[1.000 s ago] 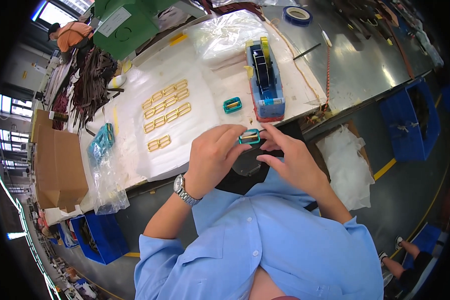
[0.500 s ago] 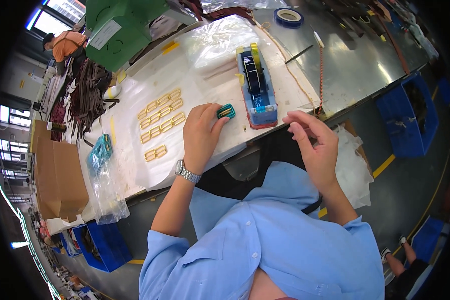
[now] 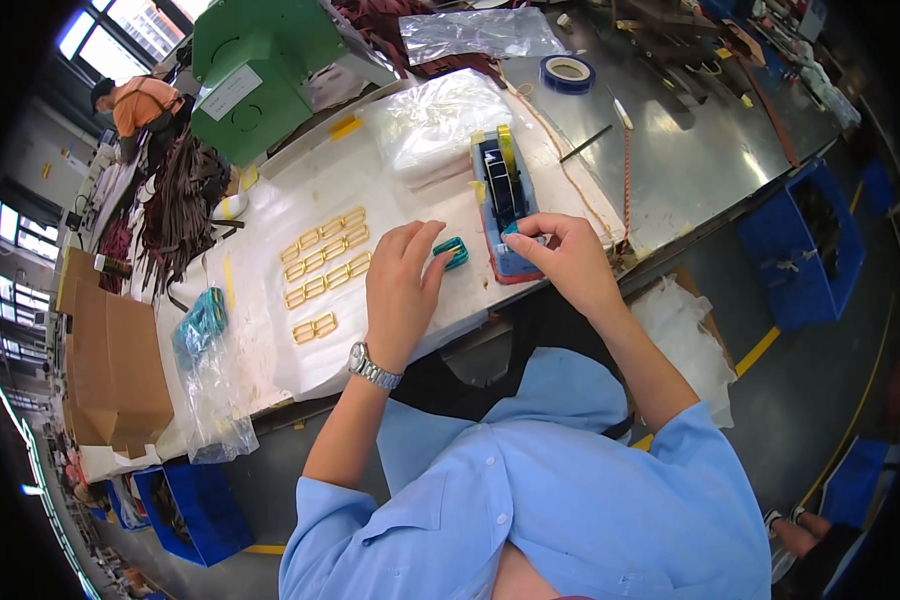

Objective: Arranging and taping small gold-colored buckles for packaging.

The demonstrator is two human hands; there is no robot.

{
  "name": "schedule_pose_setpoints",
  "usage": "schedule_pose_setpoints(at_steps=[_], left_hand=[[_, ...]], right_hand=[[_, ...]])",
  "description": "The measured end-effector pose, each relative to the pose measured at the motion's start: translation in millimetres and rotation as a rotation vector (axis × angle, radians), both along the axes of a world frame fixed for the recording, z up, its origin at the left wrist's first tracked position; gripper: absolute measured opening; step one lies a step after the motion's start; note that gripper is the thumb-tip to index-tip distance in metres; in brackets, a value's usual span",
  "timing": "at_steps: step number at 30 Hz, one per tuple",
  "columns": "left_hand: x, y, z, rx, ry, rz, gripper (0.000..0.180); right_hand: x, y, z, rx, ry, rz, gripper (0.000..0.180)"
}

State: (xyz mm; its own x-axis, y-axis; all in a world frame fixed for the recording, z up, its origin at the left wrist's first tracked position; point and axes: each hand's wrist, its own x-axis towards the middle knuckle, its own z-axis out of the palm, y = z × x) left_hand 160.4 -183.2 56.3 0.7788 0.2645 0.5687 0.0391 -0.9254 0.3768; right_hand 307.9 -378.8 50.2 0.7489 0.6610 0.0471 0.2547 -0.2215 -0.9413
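My left hand [image 3: 402,290], a watch on its wrist, rests on the white work surface with thumb and fingers apart. Just off its fingertips lies a small teal-wrapped bundle [image 3: 456,254] with a bit of gold metal showing; whether the thumb touches it I cannot tell. My right hand [image 3: 576,262] is at the near end of a blue tape dispenser [image 3: 511,264], thumb and forefinger pinching a short bluish strip of tape [image 3: 512,229]. Left of my left hand, gold rectangular slide buckles [image 3: 327,262] lie in several rows on white sheeting.
A clear bag with teal bundles [image 3: 202,320] lies at left beside a cardboard box [image 3: 120,365]. Behind are a stack of clear plastic [image 3: 440,115], a green machine [image 3: 260,80] and a blue tape roll [image 3: 567,75]. A person in orange [image 3: 145,105] stands far left.
My right hand has moved left to the dispenser and now pinches tape. My left hand's fingers have lifted slightly away from the teal bundle. The whole view has shifted a little.
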Motion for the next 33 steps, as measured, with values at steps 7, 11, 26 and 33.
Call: schedule_pose_setpoints(at_steps=[7,11,26,33], left_hand=[[60.9,-13.1,35.0,0.021,-0.165,-0.261,0.023],[69.4,-10.5,28.4,0.173,-0.133,-0.239,0.029],[82.7,-13.1,27.6,0.159,-0.091,-0.213,0.036],[51.5,10.6,35.3,0.103,-0.094,-0.13,0.041]], right_hand=[[-19.7,-11.4,38.1,0.326,0.388,0.003,0.014],[-79.1,-57.9,38.6,0.295,0.179,0.029,0.014],[-123.1,-84.3,-91.0,0.104,0.568,-0.02,0.014],[-119.8,-83.1,-106.7,0.11,0.574,-0.039,0.013]])
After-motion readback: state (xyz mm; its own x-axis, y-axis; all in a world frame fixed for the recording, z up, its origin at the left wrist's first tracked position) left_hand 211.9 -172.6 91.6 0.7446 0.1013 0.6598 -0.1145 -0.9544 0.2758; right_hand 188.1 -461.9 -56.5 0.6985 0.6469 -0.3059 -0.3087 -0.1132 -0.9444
